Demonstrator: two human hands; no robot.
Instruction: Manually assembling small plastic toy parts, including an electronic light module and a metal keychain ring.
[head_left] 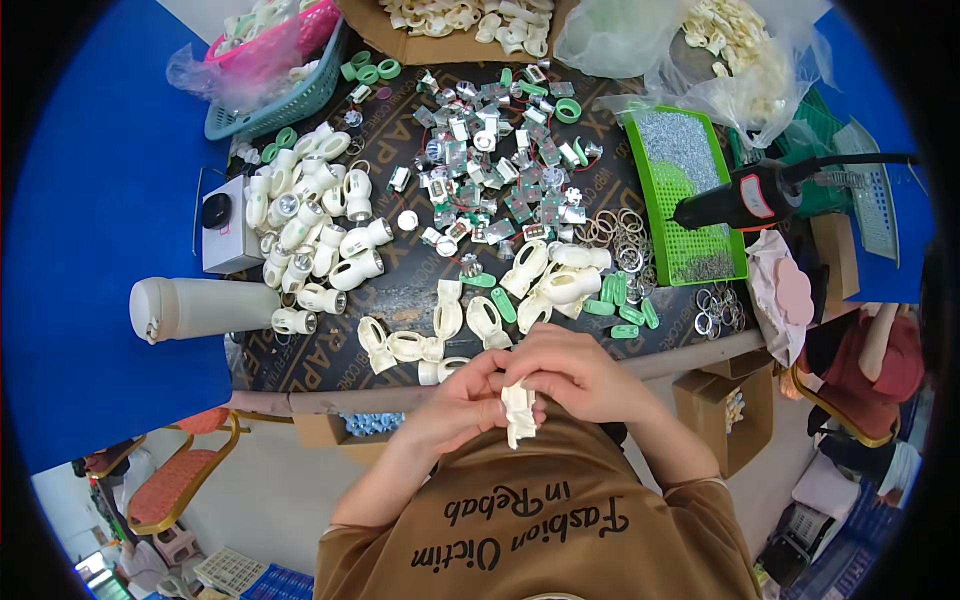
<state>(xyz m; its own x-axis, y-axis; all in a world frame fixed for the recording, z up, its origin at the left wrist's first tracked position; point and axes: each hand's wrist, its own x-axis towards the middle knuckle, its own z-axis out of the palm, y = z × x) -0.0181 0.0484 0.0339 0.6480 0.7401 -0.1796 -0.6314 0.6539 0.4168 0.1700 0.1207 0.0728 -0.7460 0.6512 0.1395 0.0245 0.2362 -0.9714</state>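
My left hand (pixel 455 405) and my right hand (pixel 580 375) meet just below the table's front edge, close to my chest. Together they grip one small white plastic housing (pixel 518 410), which sticks out downward between the fingers. On the dark table (pixel 410 285) just ahead lie loose white plastic shells (pixel 545 280) and green plastic clips (pixel 620 305). Farther back a scatter of small metal and green electronic parts (pixel 490 160) covers the middle.
A pile of assembled white pieces (pixel 310 225) lies at left beside a white bottle (pixel 195 307) and a small white box (pixel 228 225). A green tray (pixel 685 195), a black heat tool (pixel 745 195), metal rings (pixel 625 240), baskets and bags line the back and right.
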